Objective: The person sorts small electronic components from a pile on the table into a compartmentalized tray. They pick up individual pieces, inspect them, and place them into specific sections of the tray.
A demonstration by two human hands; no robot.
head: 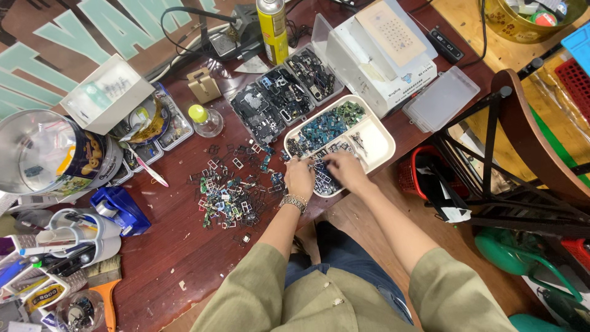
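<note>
Left hand (299,177) and right hand (346,169): fingers curled, picking among small parts at white tray (378,136) near edge.
Tray partly filled; loose parts pile (230,193) lies unsorted on table (166,246).

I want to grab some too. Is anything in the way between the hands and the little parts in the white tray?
Nothing visible. Both the left hand and right hand already rest on the small parts in the white tray, with nothing lying over them.
</note>
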